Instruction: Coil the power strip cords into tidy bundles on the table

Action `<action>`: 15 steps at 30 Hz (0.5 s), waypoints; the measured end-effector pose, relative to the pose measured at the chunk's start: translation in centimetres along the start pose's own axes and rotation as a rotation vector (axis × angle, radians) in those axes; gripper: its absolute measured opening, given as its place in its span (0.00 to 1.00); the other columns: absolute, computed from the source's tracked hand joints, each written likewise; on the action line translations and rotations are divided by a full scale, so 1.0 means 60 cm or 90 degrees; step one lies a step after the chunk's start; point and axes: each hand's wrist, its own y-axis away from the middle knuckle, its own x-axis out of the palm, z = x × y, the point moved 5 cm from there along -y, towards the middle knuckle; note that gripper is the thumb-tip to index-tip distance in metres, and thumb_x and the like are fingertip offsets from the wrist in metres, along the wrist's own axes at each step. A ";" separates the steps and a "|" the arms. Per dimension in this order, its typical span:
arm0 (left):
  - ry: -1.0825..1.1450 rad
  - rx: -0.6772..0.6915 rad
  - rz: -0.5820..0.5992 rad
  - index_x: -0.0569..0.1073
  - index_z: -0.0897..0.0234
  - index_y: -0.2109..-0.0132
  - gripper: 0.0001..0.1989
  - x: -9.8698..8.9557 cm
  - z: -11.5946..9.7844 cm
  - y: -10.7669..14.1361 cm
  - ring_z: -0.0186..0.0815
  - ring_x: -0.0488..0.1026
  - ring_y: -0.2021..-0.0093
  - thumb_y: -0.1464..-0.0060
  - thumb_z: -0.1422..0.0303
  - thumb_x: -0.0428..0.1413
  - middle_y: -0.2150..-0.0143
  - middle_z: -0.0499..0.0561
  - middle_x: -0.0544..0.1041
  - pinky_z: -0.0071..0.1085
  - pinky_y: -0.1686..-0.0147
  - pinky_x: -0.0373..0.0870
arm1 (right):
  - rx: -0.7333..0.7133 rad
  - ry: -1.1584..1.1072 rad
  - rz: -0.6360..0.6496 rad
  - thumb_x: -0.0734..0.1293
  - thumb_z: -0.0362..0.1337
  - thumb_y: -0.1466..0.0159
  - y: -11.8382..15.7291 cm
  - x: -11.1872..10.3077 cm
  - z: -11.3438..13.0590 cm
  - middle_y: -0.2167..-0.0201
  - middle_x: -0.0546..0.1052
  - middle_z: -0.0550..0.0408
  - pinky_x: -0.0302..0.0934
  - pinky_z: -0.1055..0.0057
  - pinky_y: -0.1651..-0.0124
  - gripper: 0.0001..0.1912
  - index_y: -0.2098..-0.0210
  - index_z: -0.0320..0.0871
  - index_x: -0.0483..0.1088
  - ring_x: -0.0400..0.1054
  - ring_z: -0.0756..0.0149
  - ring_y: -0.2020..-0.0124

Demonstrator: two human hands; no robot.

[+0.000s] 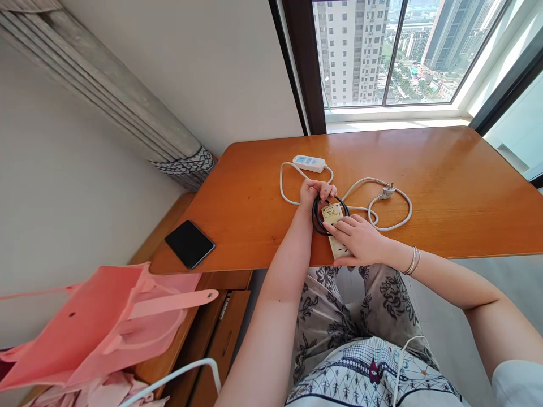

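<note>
A cream power strip (332, 213) lies near the front edge of the wooden table, with a coiled black cable (316, 217) looped around its upper part. My left hand (320, 190) is closed at the top of the black coil, its fingers curled on the cable. Across the strip's lower half rests my right hand (356, 237), fingers spread over its face. Behind them lies a white power strip (309, 163); its white cable (280, 183) loops around to a plug (387, 191) on the right.
A black phone (189, 244) lies at the left front of the table (246, 226). Left of and below the table is a pink bag (97, 322) above wooden drawers (223, 333). A curtain (139, 107) hangs at the left; a window (394, 53) is behind.
</note>
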 end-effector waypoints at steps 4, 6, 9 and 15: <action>-0.034 -0.001 0.004 0.59 0.60 0.90 0.36 -0.008 -0.009 0.000 0.39 0.68 0.79 0.36 0.50 0.48 0.91 0.52 0.56 0.35 0.70 0.70 | -0.016 0.028 0.043 0.74 0.58 0.42 0.016 -0.002 0.017 0.41 0.71 0.33 0.52 0.39 0.34 0.51 0.28 0.37 0.59 0.62 0.39 0.37; -0.069 0.006 0.009 0.62 0.60 0.90 0.35 -0.010 -0.013 -0.001 0.39 0.70 0.78 0.36 0.52 0.49 0.91 0.52 0.57 0.33 0.70 0.70 | -0.015 0.059 0.077 0.77 0.51 0.43 0.020 0.001 0.024 0.38 0.69 0.34 0.49 0.38 0.31 0.48 0.29 0.42 0.61 0.59 0.39 0.33; -0.125 -0.002 0.024 0.65 0.62 0.89 0.33 -0.012 -0.014 -0.003 0.38 0.72 0.78 0.36 0.56 0.49 0.91 0.52 0.59 0.31 0.70 0.70 | -0.007 0.078 0.110 0.78 0.44 0.43 0.024 0.006 0.030 0.36 0.67 0.33 0.51 0.40 0.31 0.43 0.32 0.44 0.65 0.58 0.39 0.31; -0.212 0.005 0.074 0.66 0.62 0.88 0.33 -0.006 -0.015 0.000 0.37 0.73 0.78 0.36 0.57 0.50 0.91 0.51 0.60 0.29 0.69 0.70 | -0.047 0.037 0.077 0.75 0.42 0.42 0.035 0.012 0.029 0.37 0.70 0.34 0.56 0.42 0.33 0.37 0.34 0.42 0.68 0.62 0.40 0.32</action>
